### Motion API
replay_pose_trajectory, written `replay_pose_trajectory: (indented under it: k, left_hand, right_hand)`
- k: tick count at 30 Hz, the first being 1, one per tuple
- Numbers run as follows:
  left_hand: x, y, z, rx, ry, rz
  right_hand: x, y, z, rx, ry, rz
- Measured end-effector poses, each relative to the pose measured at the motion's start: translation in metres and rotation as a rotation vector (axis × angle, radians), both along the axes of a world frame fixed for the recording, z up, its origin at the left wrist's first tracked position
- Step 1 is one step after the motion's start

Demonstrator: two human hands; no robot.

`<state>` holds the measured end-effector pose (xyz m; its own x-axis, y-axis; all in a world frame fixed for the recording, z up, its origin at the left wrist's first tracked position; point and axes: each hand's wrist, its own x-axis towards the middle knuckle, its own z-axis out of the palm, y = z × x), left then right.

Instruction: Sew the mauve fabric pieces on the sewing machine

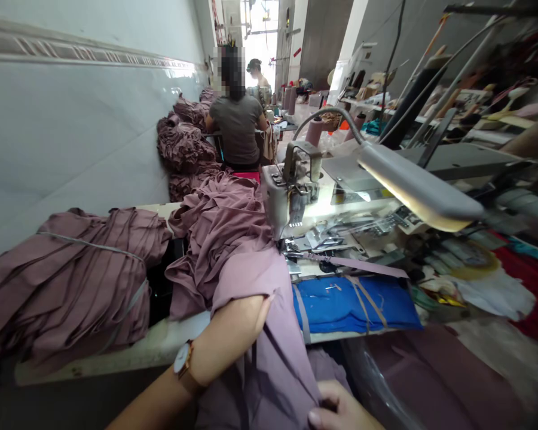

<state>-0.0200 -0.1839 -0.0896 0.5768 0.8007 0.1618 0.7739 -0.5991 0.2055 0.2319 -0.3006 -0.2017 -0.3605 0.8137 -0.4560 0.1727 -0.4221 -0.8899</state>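
A length of mauve fabric (273,352) runs from the sewing machine (291,203) down to my lap. My left hand (246,313), with a watch on its wrist, reaches under a fold of this fabric. Its thumb shows at the fold's edge, while the other fingers are hidden. Near the bottom edge of the view, my right hand (336,409) is closed on the fabric's right edge, thumb on top. The fabric's upper end lies by the needles and presser foot. A narrow mauve strip (363,264) leads into the machine from the right.
A tied bundle of mauve pieces (85,275) lies on the left, with a loose mauve heap (228,215) behind my left hand. A blue cloth pad (354,303) covers the machine's front. The lamp (421,185) hangs over the right side. One person (237,125) sits ahead, another beyond.
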Motion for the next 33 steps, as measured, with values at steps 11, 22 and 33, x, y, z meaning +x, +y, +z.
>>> replay_pose_trajectory:
  k: [11, 22, 33]
  left_hand:
    - [0.016, 0.045, 0.031, 0.002, -0.108, 0.274]
    - [0.016, 0.093, 0.033, 0.046, -0.310, 0.348]
    - [0.014, 0.175, 0.035, -0.044, -0.564, 0.353]
  right_hand:
    - [-0.011, 0.047, 0.039, 0.242, -0.016, -0.022]
    - [-0.015, 0.069, 0.043, 0.319, 0.007, -0.151]
    - [-0.036, 0.110, 0.053, 0.326, 0.174, -0.301]
